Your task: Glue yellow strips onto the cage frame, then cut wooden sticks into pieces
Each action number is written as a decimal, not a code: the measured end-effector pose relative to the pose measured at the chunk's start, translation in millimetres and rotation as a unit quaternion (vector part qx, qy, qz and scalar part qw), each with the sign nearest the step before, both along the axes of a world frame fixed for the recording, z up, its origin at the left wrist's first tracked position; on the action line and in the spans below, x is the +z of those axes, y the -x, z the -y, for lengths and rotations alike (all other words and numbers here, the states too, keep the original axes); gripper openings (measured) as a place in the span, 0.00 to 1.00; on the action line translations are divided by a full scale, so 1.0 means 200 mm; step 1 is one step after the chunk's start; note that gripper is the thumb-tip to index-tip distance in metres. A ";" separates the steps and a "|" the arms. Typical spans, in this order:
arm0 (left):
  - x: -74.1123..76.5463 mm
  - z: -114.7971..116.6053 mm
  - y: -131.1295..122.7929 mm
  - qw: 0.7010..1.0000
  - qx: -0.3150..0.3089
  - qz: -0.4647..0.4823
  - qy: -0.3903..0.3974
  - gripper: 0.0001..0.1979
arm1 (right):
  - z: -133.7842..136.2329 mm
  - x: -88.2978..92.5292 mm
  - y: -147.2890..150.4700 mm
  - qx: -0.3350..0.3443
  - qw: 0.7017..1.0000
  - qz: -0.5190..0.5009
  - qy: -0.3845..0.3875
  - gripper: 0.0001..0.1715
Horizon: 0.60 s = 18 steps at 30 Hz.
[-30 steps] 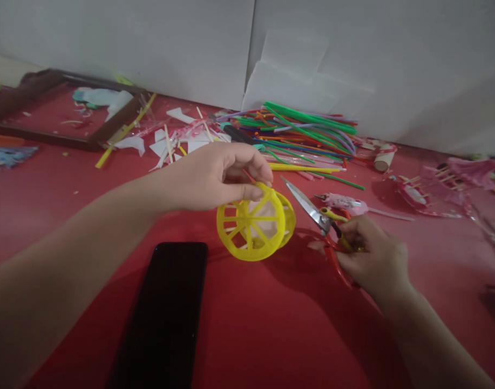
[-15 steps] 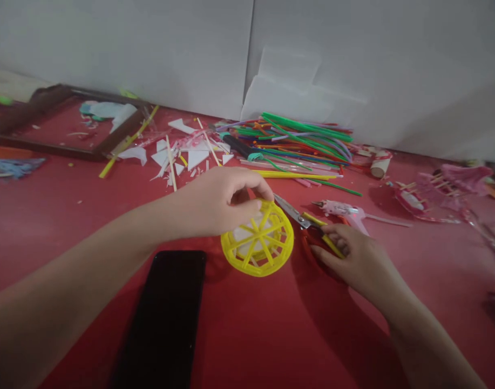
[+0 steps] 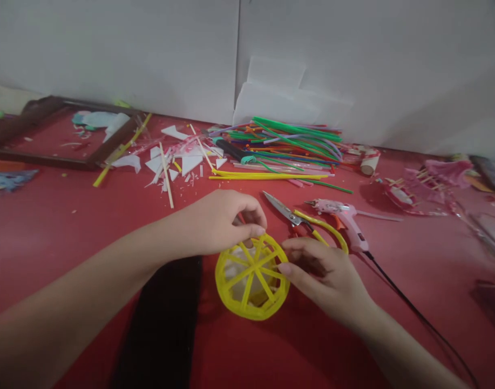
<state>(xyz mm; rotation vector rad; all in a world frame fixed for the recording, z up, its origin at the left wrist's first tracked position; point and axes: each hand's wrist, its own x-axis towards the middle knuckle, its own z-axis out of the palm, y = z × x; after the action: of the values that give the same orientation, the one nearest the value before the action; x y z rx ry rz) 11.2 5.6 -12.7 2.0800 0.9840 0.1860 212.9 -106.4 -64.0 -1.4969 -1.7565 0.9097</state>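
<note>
A yellow spoked wheel (image 3: 253, 267), seemingly made of pipe cleaners or straws, is held up between my hands, with a whitish part visible behind its spokes. My left hand (image 3: 226, 221) pinches its top rim between thumb and fingers. At the right rim, my right hand (image 3: 320, 270) grips with the thumb in front and fingers behind. Just beyond my right hand lie scissors (image 3: 285, 208) with yellow-and-black handles and a pink glue gun (image 3: 342, 213) with a black cord. A black phone (image 3: 162, 319) lies under my left forearm, partly hidden.
Behind are a pile of coloured pipe cleaners (image 3: 296, 138), yellow strips (image 3: 267, 175) and white scraps (image 3: 190, 163). A dark wooden frame (image 3: 40, 161) stands at far left. Right of centre sit a cardboard roll (image 3: 369, 162) and a pink stick-and-fabric model (image 3: 429, 181). White boards (image 3: 109, 59) rise behind the red table.
My right hand has let go of the scissors, which now lie on the table, and has taken the wheel's right rim. The wheel has come lower and nearer in my left hand.
</note>
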 end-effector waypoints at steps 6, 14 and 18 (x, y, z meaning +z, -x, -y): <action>0.01 0.01 -0.01 0.998 0.005 -0.049 0.048 0.08 | -0.02 -0.01 0.03 -0.068 0.988 -0.118 0.068 0.10; 0.00 0.03 -0.01 0.995 0.005 -0.088 0.053 0.17 | -0.02 0.01 0.00 -0.069 0.995 -0.067 0.008 0.08; 0.00 0.03 -0.01 0.988 -0.004 -0.087 0.124 0.19 | -0.02 0.01 0.00 -0.067 0.996 -0.061 -0.001 0.08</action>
<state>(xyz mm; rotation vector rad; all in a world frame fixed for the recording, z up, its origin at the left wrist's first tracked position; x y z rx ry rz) 13.4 -0.2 -13.0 1.8931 1.0448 -0.1200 212.4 -101.9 -61.8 -1.5059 -1.5497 0.9107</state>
